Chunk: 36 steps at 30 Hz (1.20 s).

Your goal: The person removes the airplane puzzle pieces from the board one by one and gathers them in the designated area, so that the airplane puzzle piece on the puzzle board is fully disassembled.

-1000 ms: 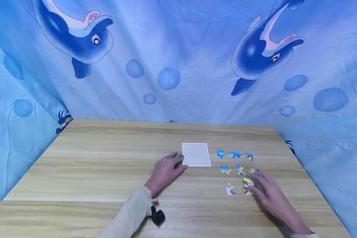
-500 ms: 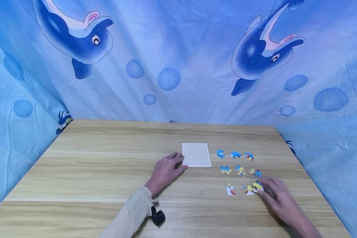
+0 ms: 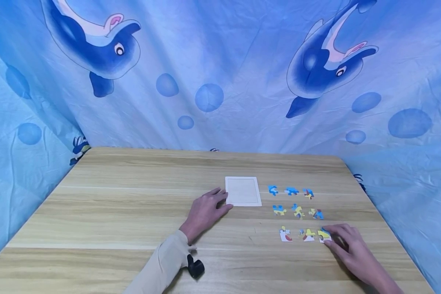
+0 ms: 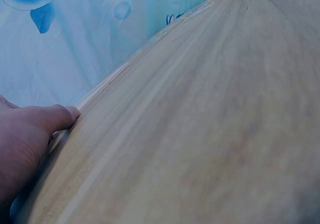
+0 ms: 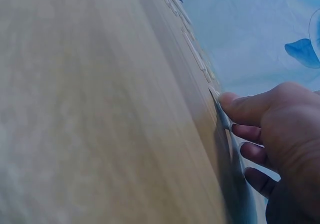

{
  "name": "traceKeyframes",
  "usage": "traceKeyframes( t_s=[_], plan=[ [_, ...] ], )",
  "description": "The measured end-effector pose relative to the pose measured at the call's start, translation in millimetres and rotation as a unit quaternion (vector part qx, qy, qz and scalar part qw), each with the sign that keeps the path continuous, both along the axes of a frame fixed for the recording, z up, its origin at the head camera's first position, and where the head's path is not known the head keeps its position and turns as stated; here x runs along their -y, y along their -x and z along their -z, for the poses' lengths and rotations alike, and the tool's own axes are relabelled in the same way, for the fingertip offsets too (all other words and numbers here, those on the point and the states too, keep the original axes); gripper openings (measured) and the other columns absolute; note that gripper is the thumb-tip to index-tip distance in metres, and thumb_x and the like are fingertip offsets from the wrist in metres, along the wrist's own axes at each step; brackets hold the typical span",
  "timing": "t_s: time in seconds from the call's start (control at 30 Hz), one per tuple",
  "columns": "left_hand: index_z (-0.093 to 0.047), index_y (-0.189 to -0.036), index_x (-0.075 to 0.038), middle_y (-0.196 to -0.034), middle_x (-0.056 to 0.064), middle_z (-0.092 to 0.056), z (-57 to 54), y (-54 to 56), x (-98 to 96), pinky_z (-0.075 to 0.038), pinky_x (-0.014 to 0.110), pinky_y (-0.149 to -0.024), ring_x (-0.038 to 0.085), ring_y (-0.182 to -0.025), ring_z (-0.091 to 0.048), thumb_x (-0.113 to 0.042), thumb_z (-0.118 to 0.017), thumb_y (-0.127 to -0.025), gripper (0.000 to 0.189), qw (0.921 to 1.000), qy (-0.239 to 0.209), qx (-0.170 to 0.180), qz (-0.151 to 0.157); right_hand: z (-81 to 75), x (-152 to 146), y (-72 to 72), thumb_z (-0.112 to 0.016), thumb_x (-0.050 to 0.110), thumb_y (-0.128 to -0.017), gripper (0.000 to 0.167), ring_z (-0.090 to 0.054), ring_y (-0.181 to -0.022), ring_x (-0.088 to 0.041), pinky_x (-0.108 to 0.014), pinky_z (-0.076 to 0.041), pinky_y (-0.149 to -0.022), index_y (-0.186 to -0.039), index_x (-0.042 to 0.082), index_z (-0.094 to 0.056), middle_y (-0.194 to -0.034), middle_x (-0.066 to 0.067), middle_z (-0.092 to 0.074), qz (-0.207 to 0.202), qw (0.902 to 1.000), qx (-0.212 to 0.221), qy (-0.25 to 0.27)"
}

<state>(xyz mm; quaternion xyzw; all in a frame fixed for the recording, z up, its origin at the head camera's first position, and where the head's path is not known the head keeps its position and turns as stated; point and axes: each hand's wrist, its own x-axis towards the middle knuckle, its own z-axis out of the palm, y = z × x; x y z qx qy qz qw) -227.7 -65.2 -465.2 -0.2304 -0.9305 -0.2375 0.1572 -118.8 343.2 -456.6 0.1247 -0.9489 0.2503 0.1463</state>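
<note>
A yellow, blue and white jigsaw piece [image 3: 324,235] is pinched between the thumb and fingertips of my right hand [image 3: 353,250], low over the table at the right end of the front row. In the right wrist view its thin edge shows at the thumb tip. To its left lie a yellow and white jigsaw piece [image 3: 308,235] and a white piece with a red patch [image 3: 285,234]. My left hand [image 3: 205,210] rests on the table, fingers relaxed, fingertips and thumb touching the left side and near corner of a white square puzzle tray [image 3: 246,204].
Two further rows of jigsaw pieces lie behind, among them a blue piece [image 3: 291,191] and a yellow and blue piece [image 3: 297,211]. The wooden table [image 3: 114,212] ends at a blue dolphin-print curtain [image 3: 239,130]. A black wrist device [image 3: 195,267] sits at my left sleeve.
My right hand has moved right with the pinched jigsaw piece, from over the front row's middle piece to that row's right end. My left hand has stayed by the tray.
</note>
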Motion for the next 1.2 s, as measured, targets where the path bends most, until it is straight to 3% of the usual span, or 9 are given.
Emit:
traceKeyframes(
  t_s=[0.57, 1.2],
  plan=[
    [-0.07, -0.118, -0.019, -0.125, 0.0, -0.064, -0.1, -0.2, 0.9, -0.052, 0.044, -0.091, 0.023, -0.122, -0.056, -0.05, -0.062, -0.09, 0.043, 1.0, 0.001, 0.004, -0.004, -1.0, -0.3, 3.9, -0.064, 0.019, -0.094, 0.025, -0.039, -0.102, -0.005, -0.019, -0.033, -0.076, -0.118, 0.014, -0.065, -0.112, -0.003, -0.056, 0.024, 0.9983, 0.052, 0.014],
    [-0.071, -0.114, -0.02, -0.124, -0.002, -0.065, 0.9, 0.1, 0.8, -0.053, 0.045, -0.088, 0.023, -0.121, -0.057, -0.049, -0.064, -0.089, 0.039, 1.0, 0.0, -0.005, -0.002, 3.6, -3.1, 3.7, -0.064, 0.015, -0.094, 0.025, -0.036, -0.1, -0.003, -0.019, -0.032, -0.073, -0.118, 0.013, -0.066, -0.111, -0.003, -0.052, 0.01, 0.999, 0.039, 0.018]
  ],
)
